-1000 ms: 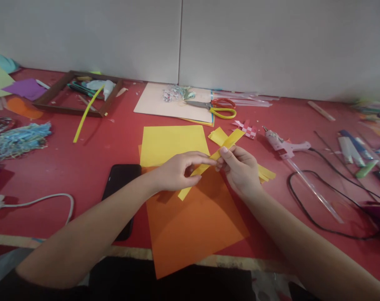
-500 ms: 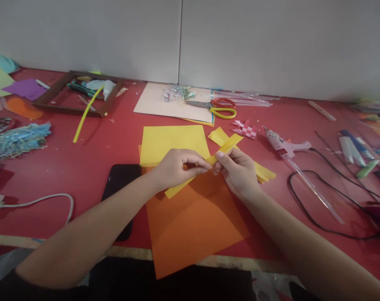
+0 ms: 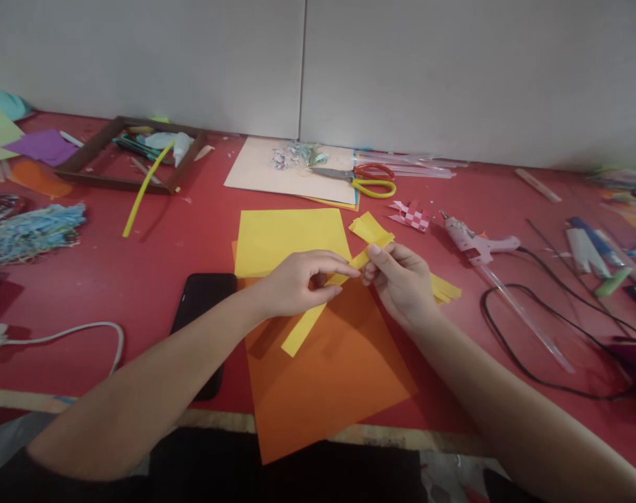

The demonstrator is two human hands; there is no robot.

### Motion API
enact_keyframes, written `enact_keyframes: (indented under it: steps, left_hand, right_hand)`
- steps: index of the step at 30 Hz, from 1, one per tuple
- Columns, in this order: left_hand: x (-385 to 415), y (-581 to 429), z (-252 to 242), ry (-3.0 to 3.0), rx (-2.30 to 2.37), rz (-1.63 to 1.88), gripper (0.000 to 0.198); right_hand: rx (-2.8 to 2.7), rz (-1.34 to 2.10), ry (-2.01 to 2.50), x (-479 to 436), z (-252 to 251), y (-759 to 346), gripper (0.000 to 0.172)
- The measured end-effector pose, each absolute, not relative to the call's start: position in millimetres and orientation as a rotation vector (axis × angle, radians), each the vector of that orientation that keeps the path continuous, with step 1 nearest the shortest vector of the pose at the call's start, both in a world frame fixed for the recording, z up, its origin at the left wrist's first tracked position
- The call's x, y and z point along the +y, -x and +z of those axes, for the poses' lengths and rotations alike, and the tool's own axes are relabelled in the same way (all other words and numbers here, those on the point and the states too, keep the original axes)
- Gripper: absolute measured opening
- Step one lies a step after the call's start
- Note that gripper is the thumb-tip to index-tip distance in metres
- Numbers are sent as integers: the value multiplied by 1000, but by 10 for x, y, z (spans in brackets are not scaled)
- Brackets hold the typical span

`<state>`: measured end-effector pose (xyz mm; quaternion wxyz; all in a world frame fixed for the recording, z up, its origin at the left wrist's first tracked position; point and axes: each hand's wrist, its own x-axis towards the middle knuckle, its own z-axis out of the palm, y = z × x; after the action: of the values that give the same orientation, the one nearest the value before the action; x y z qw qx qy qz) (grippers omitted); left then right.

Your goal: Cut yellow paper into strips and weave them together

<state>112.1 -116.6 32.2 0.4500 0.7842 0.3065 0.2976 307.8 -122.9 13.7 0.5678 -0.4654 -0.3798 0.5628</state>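
A long yellow paper strip point(image 3: 303, 331) runs slantwise between my hands above an orange sheet point(image 3: 328, 384). My right hand point(image 3: 402, 283) pinches the strip near its upper end, thumb on top. Curled around its middle is my left hand point(image 3: 305, 283), with the index finger stretched along toward the right fingertips and the thumb below; part of the strip is hidden there. A yellow sheet point(image 3: 291, 237) lies behind my left hand on the orange one. Beyond my right hand, more yellow strips point(image 3: 367, 226) lie in a bundle, partly covered.
A black phone point(image 3: 205, 300) lies beside my left forearm. Scissors point(image 3: 373, 180) rest on pale sheets point(image 3: 249, 164) at the back, near a pink woven paper piece point(image 3: 411, 215). On the right sits a pink glue gun point(image 3: 478, 244) with a looping cord. A brown frame point(image 3: 116, 181) holds small supplies.
The strip has shifted down and toward me: more of its lower end shows below my left hand, and less sticks out past my right. Both hands have moved only slightly.
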Motion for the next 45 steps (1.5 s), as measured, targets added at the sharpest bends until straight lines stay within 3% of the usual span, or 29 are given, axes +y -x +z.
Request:
enact_keyframes:
  steps: [8, 23, 28, 45]
  left_hand:
    - [-1174, -1117, 299, -1901, 798, 719, 33]
    - [-1192, -1124, 323, -1671, 765, 772, 60]
    - [-1210, -1096, 307, -1618, 724, 706, 84]
    - [-1234, -1056, 288, -1564, 762, 519, 98]
  right_hand:
    - [-924, 1298, 1076, -1236, 125, -3088, 30]
    - [-1255, 1575, 1071, -1309, 154, -3070, 21]
    - [-1098, 1593, 1094, -1300, 164, -3046, 21]
    - [-786, 1470, 1099, -1201, 167, -3155, 21]
